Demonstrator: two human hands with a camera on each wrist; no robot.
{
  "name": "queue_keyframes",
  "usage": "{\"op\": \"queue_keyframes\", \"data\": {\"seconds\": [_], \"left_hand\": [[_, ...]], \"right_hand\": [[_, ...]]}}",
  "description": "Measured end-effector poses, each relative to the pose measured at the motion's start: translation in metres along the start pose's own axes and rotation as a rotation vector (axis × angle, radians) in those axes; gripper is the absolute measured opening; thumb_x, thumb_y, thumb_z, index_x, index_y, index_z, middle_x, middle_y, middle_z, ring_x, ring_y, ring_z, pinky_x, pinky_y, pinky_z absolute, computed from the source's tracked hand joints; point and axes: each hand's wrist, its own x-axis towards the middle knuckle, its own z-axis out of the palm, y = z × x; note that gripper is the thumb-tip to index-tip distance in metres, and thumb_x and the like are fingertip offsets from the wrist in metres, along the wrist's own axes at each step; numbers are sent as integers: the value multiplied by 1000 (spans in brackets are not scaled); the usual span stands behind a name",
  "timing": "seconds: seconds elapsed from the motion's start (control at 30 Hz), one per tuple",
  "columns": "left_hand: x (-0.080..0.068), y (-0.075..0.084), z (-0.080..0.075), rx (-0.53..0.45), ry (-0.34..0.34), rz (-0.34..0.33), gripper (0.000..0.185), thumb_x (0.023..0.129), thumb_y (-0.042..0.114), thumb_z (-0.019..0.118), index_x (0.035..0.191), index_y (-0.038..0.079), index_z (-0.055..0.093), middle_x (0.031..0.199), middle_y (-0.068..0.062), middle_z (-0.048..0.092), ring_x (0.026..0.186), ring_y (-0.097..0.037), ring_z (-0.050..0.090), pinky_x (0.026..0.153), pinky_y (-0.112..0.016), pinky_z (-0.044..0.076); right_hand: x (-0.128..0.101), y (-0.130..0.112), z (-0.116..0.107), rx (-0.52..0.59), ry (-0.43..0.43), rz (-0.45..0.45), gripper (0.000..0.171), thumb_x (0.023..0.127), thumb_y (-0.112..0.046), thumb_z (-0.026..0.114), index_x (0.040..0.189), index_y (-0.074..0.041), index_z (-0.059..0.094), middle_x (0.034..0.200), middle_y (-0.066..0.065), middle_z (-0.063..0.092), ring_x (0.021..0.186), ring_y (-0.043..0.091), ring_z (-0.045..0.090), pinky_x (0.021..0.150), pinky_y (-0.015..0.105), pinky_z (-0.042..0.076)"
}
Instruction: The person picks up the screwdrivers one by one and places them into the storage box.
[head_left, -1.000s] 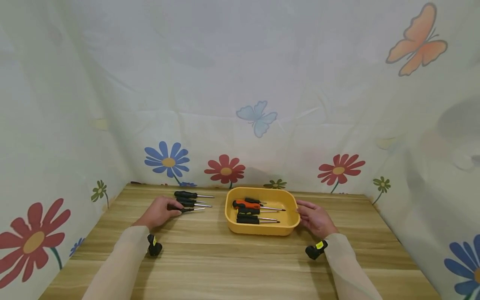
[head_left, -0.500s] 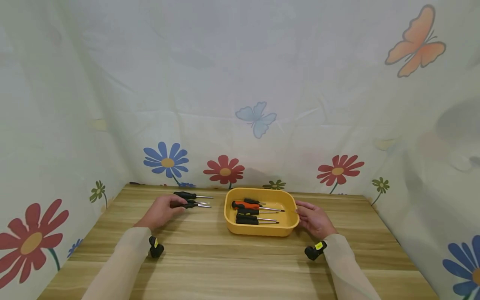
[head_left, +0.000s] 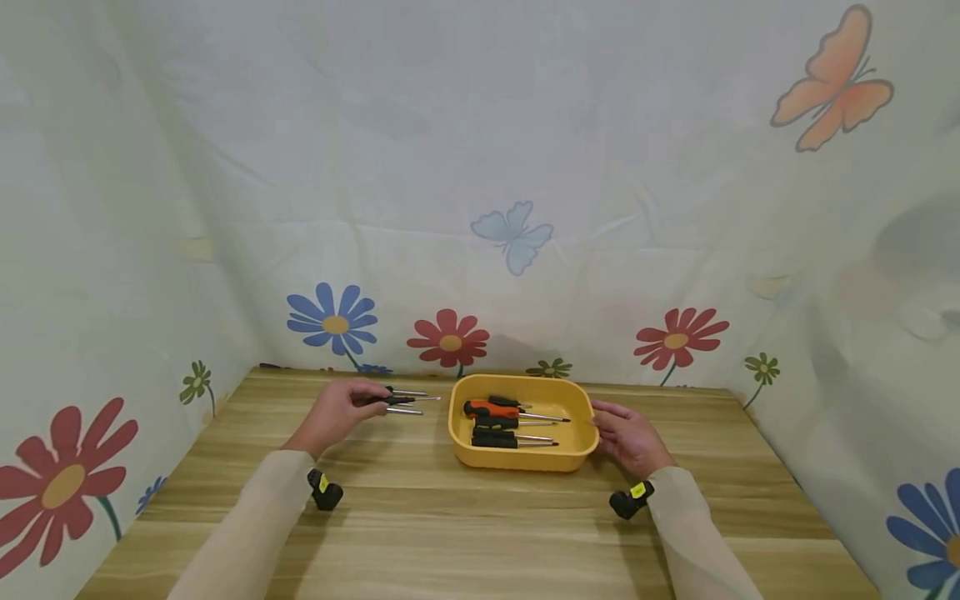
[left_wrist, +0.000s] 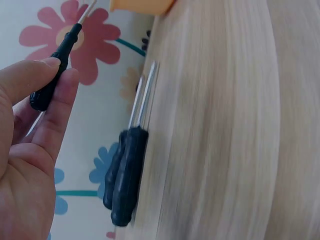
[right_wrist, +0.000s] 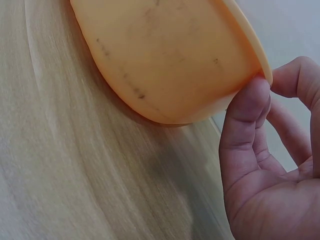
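My left hand pinches a black-handled screwdriver between thumb and fingers, lifted off the wooden table, with its shaft pointing right toward the tray. The left wrist view shows the same hand on that screwdriver. Below it, two more black screwdrivers lie side by side on the table. A yellow tray holds several screwdrivers, one with an orange handle. My right hand rests by the tray's right end. Its thumb touches the rim and the fingers are loose.
Flower- and butterfly-printed sheeting closes in the table at the back and both sides. A small black camera unit hangs under each wrist. Bare wood stretches in front of the tray toward me.
My left hand has picked one black screwdriver out of the three on the table, lifted it and carried it rightward toward the tray. The right hand and tray have stayed put.
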Motion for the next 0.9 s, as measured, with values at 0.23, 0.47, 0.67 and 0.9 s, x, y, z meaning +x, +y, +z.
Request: {"op": "queue_keyframes", "data": {"seconds": [0.23,0.47,0.67,0.9], "left_hand": [[-2,9,6,-75,15,11,22,89,23,82,110,19,80,118,-8,74,94,-19,71,78,-22,59],[0,18,12,-137,18,25,23,87,28,83,108,20,81,116,-6,73,95,-20,71,79,-21,58],[0,29,21,-149,27,45,31,87,30,83,112,13,80,116,-4,72,100,-22,70,82,-21,58],[2,39,31,-230,-20,51,27,88,27,82,111,13,79,114,-7,72,96,-21,74,84,-25,61]], "right_hand": [[1,0,1,0,2,0,51,101,-8,63,150,-6,51,131,17,70,100,20,73,85,34,62],[1,0,1,3,-5,0,50,101,-9,63,150,-6,51,131,18,70,99,19,74,84,34,62],[1,0,-1,0,-11,-6,51,102,-11,63,151,-5,50,133,17,68,101,19,74,86,33,62],[2,0,-1,-22,4,6,49,102,-13,63,149,-8,52,137,17,67,104,22,73,89,35,61]]}}
